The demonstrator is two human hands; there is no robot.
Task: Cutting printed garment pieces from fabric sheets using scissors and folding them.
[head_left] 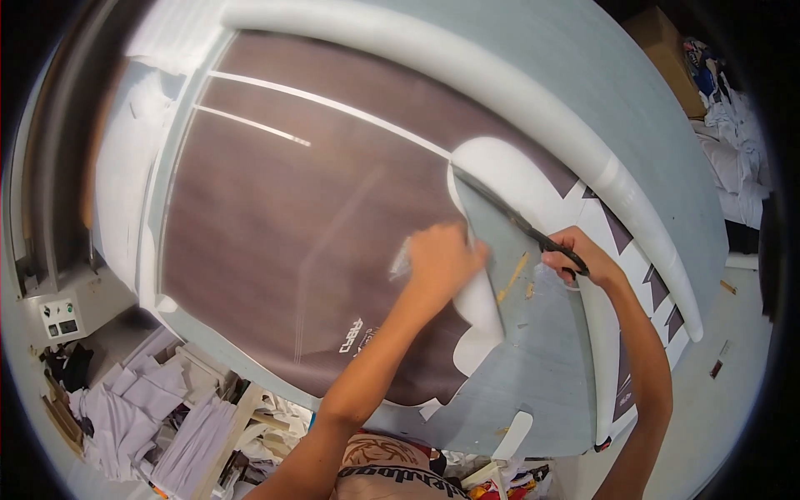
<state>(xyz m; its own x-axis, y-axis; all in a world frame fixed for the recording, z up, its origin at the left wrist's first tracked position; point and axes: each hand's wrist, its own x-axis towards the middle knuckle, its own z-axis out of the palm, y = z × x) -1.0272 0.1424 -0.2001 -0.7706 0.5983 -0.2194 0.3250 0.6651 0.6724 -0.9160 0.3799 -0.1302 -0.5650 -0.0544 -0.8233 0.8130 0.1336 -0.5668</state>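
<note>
My right hand (577, 254) is closed round the handles of long dark scissors (521, 218). Their blades point up and left, and the tip lies at the edge of a large dark brown printed sheet (275, 200), where a white line meets it. My left hand (446, 260) is over that sheet's right edge, smeared by motion, so its fingers cannot be made out. A crumpled whitish bit (402, 262) shows beside it; whether the hand holds it I cannot tell. Below the left hand, the sheet's white margin (479, 308) is partly lifted and curled.
A long white roll (417, 46) curves across the far side of the blue-grey table (550, 367). Right of the scissors lies more white and dark printed sheet (600, 225). White fabric piles (133, 400) stand lower left, near a control box (62, 317). A cardboard box (662, 62) is far right.
</note>
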